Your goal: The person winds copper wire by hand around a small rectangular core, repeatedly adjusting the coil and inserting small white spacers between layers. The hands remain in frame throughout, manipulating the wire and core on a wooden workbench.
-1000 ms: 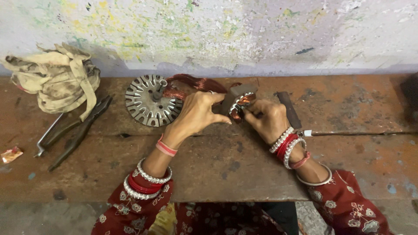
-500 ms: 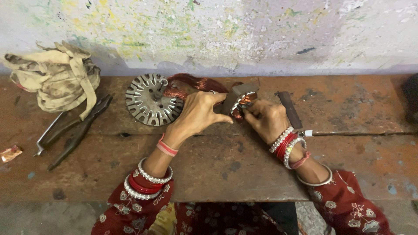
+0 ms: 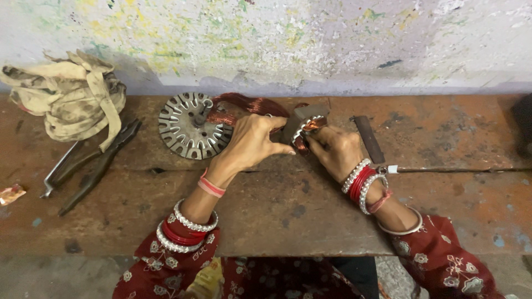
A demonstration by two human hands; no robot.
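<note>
My right hand (image 3: 335, 150) grips a small slotted metal core with copper wire coils (image 3: 305, 133) held on edge above the wooden bench (image 3: 277, 205). My left hand (image 3: 252, 141) pinches at the coil from the left, thumb and forefinger touching it. A bundle of reddish copper wire (image 3: 249, 105) runs from behind my left hand toward a round slotted metal disc with a centre shaft (image 3: 191, 127), lying flat just left of that hand. Both wrists wear red and silver bangles.
A crumpled dirty cloth (image 3: 69, 94) lies at the far left against the paint-flecked wall. Pliers (image 3: 97, 163) rest in front of it. A dark flat metal bar (image 3: 368, 138) lies right of my right hand. A small scrap (image 3: 11, 194) sits at the left edge.
My left hand has shifted slightly and its thumb and forefinger have closed in on the coil. The right hand keeps its hold on the core.
</note>
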